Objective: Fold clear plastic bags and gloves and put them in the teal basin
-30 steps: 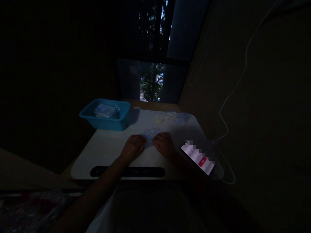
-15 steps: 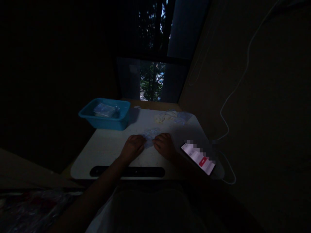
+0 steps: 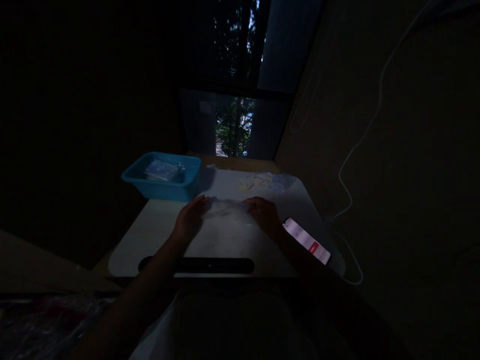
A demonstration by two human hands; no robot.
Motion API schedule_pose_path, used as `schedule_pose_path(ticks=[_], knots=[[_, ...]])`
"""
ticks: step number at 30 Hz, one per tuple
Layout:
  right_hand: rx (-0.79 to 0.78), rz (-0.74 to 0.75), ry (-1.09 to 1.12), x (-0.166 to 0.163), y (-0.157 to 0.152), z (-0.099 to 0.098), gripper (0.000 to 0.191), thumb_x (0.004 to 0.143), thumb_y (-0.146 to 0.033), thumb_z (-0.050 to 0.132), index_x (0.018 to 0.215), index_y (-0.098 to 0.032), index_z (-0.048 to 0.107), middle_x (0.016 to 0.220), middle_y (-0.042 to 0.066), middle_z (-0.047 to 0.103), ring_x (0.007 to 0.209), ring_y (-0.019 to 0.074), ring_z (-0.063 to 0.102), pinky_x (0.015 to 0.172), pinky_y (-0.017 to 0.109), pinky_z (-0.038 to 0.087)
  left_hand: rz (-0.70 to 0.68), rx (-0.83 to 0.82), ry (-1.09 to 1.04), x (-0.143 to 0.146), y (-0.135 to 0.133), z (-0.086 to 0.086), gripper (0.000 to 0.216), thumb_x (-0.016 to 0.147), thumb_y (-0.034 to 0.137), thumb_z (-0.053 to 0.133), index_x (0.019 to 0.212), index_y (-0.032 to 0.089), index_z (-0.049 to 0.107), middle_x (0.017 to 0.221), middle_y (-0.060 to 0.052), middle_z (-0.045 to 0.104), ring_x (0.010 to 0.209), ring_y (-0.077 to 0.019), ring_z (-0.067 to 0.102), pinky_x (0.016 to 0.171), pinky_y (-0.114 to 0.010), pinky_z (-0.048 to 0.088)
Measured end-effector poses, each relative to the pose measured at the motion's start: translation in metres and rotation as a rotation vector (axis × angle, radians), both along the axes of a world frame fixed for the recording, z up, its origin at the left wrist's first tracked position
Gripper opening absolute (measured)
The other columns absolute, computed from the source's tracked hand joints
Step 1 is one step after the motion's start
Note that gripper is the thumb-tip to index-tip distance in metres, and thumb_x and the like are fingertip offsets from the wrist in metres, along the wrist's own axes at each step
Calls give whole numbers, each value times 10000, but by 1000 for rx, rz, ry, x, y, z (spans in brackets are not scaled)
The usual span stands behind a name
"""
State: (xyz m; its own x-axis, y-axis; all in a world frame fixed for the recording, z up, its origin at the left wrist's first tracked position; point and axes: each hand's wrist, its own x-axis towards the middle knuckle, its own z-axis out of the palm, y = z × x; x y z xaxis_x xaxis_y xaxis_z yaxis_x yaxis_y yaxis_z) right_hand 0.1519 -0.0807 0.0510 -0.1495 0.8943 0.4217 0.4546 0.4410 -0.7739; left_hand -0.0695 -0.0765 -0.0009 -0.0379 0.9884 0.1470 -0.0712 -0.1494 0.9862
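Stretched between my two hands is a clear plastic bag, blurred by motion, above the middle of the white table. My left hand is closed on the bag's left end. The opposite end is pinched by my right hand. Beyond them, at the table's far right, pale round flat pieces lie beside a crumpled clear plastic wrapper. The room is dim, so fine details of the bag do not show.
A blue plastic basin at the back left holds a clear-wrapped packet. A lit phone lies at the right, partly behind my right forearm. A white cable runs down the right wall. A dark slot lines the table's front edge.
My hands have moved apart and slightly up, pulling the crumpled plastic bag out wide between them. The basin, the pale pieces and the wrapper have stayed in place.
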Motion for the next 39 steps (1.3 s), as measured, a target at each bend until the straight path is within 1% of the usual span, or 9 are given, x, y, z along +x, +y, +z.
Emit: schedule_pose_path(ticks=[4,7,10,13,19,26,30,33,39], knots=[[-325,-32,373,-9,1,4,255,657,-399,554,613,-150,583,530,-2,573,509,117,539,494,230,415,-148,-115,-168,-5,0,9,731,761,645,187,981,101,623,1036,-164,636,1011,-298,564,820,-453,466],[-483,-23,556,-18,4,-13,244,578,-390,593,571,-151,546,524,-11,543,503,108,527,493,234,421,-242,-195,-221,-3,0,10,697,730,674,278,888,109,656,969,-165,660,968,-300,586,822,-442,466],[-570,-56,602,-24,7,-35,217,532,-352,610,542,-149,531,519,-17,531,501,99,513,492,229,405,-263,-219,-215,-1,2,3,519,675,588,507,867,131,659,987,-142,660,959,-279,591,821,-407,466],[-562,-104,529,-23,12,-49,219,527,-340,603,483,-154,495,446,-45,458,442,74,433,452,218,342,-218,-225,-183,1,5,-4,396,611,441,659,869,141,653,978,-119,667,928,-253,602,783,-371,471],[-433,-89,274,-12,19,-53,296,578,-362,573,415,-172,415,395,-70,333,424,57,316,431,216,223,-164,-209,-152,7,5,-7,406,603,426,678,882,134,640,881,-100,685,803,-204,623,710,-328,467],[-466,-35,370,-14,16,-53,284,607,-410,569,519,-161,466,452,-64,366,457,61,325,454,216,251,-103,-170,187,13,6,-12,313,543,316,708,795,136,658,648,-24,667,581,-141,580,586,-266,447],[-496,52,310,-9,17,-49,292,612,-425,566,533,-157,481,465,-58,386,458,61,348,446,205,261,-101,-164,228,13,6,-11,219,571,271,645,742,134,650,578,-14,646,528,-127,557,547,-250,434],[-517,137,235,-1,21,-50,267,615,-410,562,539,-159,512,484,-42,446,475,75,418,467,202,325,-88,-156,240,12,6,-11,209,581,253,611,753,139,645,576,-12,646,525,-126,557,540,-246,429],[-521,185,173,8,24,-53,245,590,-394,594,535,-168,518,464,-38,488,456,84,468,465,203,362,-73,-119,238,12,6,-12,208,586,312,607,699,140,636,584,-13,645,526,-126,553,555,-252,429]])
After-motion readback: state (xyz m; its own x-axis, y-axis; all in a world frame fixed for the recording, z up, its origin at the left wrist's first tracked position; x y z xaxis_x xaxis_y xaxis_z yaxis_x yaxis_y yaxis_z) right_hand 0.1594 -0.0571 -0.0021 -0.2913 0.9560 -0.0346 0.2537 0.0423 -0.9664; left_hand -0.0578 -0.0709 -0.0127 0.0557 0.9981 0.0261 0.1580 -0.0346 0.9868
